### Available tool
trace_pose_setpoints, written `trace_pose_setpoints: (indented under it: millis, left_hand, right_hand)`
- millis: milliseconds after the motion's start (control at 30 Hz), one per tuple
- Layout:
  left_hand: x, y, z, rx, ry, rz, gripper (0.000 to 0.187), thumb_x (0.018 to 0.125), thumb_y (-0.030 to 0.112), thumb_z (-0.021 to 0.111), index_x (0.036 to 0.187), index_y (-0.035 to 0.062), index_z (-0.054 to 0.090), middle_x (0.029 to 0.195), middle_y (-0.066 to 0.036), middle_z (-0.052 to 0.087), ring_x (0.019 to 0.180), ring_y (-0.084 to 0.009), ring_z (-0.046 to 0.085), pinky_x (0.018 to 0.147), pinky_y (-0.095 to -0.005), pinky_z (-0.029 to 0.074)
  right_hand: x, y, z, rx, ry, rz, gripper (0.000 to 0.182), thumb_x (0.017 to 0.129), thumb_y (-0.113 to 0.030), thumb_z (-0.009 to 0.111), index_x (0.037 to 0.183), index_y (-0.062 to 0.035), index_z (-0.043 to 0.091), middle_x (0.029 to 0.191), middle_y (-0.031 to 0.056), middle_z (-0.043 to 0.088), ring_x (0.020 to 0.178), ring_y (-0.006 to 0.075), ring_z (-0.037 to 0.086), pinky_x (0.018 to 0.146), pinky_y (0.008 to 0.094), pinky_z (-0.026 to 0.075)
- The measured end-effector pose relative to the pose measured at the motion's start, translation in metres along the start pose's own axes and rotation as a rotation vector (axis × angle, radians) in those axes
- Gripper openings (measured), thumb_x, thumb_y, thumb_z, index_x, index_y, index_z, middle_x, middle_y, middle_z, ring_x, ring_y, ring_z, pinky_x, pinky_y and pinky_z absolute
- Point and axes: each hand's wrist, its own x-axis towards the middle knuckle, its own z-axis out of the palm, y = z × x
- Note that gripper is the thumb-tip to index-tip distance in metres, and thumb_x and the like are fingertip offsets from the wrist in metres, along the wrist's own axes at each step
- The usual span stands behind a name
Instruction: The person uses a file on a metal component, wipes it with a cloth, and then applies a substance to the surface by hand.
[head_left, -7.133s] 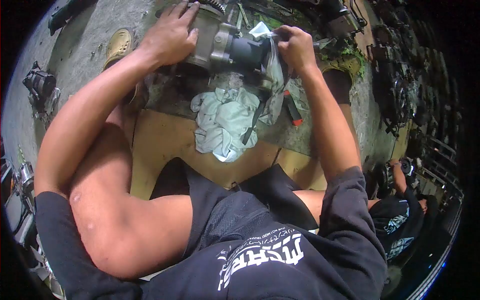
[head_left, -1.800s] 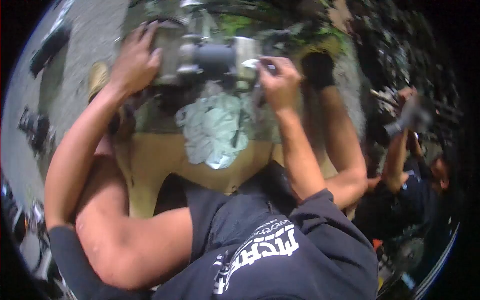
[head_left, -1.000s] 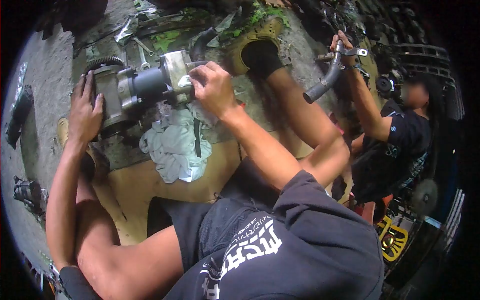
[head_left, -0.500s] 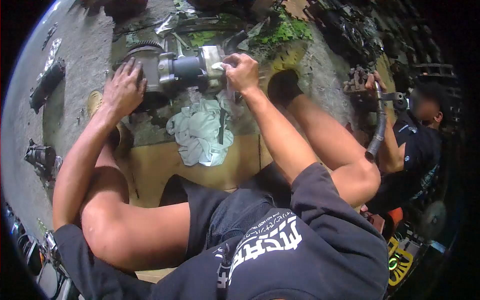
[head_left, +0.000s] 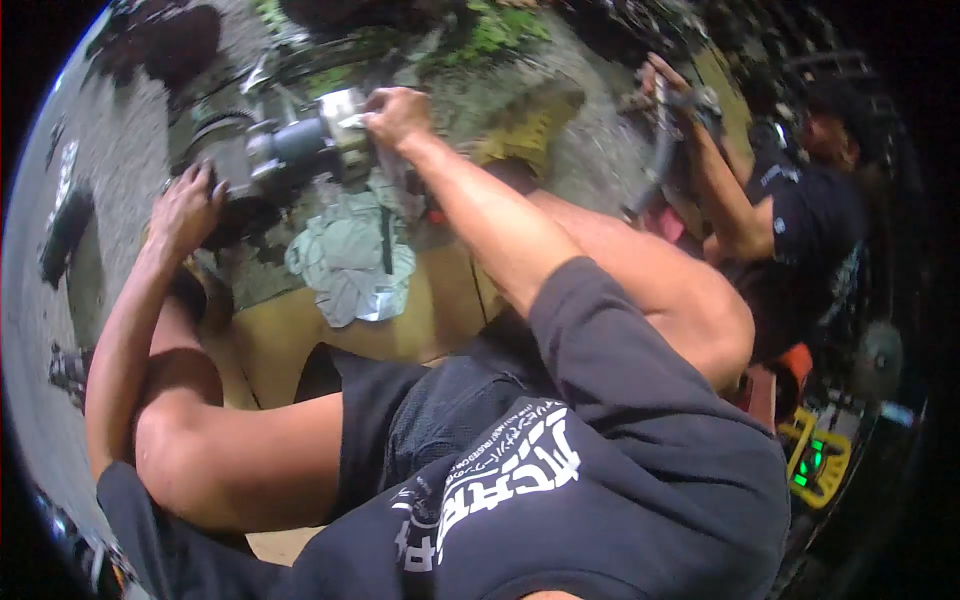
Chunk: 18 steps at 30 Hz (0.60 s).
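Observation:
A metal machine part (head_left: 290, 142) with a dark cylindrical middle and a pale block at its right end lies on the ground before me. My left hand (head_left: 187, 205) rests at its left end, fingers apart, beside a toothed ring (head_left: 222, 122). At the pale block, my right hand (head_left: 398, 116) has its fingers pinched together; a small white thing, blurred, shows at the fingertips. Just below the part lies a crumpled pale cloth (head_left: 345, 250) with a dark strip across it.
To the right, another person (head_left: 800, 215) in a dark shirt holds a dark curved pipe (head_left: 665, 145). Cardboard (head_left: 430, 300) lies under my legs. A yellow device (head_left: 822, 462) with green lights is at the lower right. Dark parts (head_left: 68, 235) lie at the far left.
The view has shifted, so the machine part and both my hands appear further left. The other person's arm and pipe have moved. My right hand remains at the pale block.

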Motion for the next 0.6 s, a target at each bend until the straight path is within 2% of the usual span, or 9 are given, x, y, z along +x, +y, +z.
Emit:
trace_pose_setpoints:
  millis: [133,267,400,533,600]
  left_hand:
    - [0.006,-0.004,0.004,0.053,-0.028,0.005,0.056,0.104,0.042,0.048,0.143,0.0022,0.050,0.140,-0.022,0.056,0.124,-0.0398,0.058,0.102,-0.0483,0.049]
    - [-0.003,-0.002,-0.007,0.055,-0.053,-0.023,0.062,0.103,0.047,0.048,0.147,0.0033,0.047,0.145,-0.022,0.052,0.127,-0.0399,0.056,0.104,-0.0471,0.048]
    - [-0.015,0.014,-0.033,-0.053,-0.083,-0.067,0.066,0.102,0.050,0.049,0.148,0.0034,0.045,0.148,-0.022,0.049,0.130,-0.0407,0.054,0.107,-0.0475,0.046]
    - [-0.022,0.009,-0.029,-0.101,-0.052,-0.111,0.067,0.102,0.051,0.049,0.148,0.0022,0.045,0.149,-0.024,0.048,0.131,-0.0413,0.052,0.109,-0.0471,0.045]
    - [-0.021,0.013,-0.032,-0.081,-0.047,-0.093,0.069,0.102,0.052,0.048,0.150,0.0036,0.043,0.150,-0.023,0.047,0.132,-0.0414,0.052,0.110,-0.0465,0.044]
  right_hand:
    - [0.001,0.003,0.017,0.062,0.019,0.084,0.023,0.069,-0.022,0.075,0.091,-0.0151,0.080,0.093,0.0133,0.075,0.090,0.0320,0.073,0.086,0.0409,0.058]
    - [-0.011,-0.002,0.010,0.062,0.116,-0.003,0.024,0.073,-0.024,0.081,0.088,-0.0053,0.077,0.091,0.0215,0.071,0.092,0.0375,0.069,0.087,0.0444,0.055]
    - [-0.032,-0.003,0.002,0.161,0.254,-0.024,0.023,0.074,-0.020,0.084,0.089,-0.0052,0.075,0.091,0.0186,0.070,0.088,0.0359,0.068,0.084,0.0454,0.054]
    - [-0.049,-0.007,-0.003,0.167,0.369,0.038,0.024,0.073,-0.022,0.085,0.089,-0.0068,0.075,0.088,0.0153,0.069,0.084,0.0331,0.068,0.077,0.0438,0.053]
    - [-0.050,-0.011,-0.002,0.219,0.352,0.129,0.021,0.075,-0.020,0.083,0.088,-0.0066,0.074,0.087,0.0143,0.069,0.083,0.0320,0.068,0.075,0.0425,0.053]
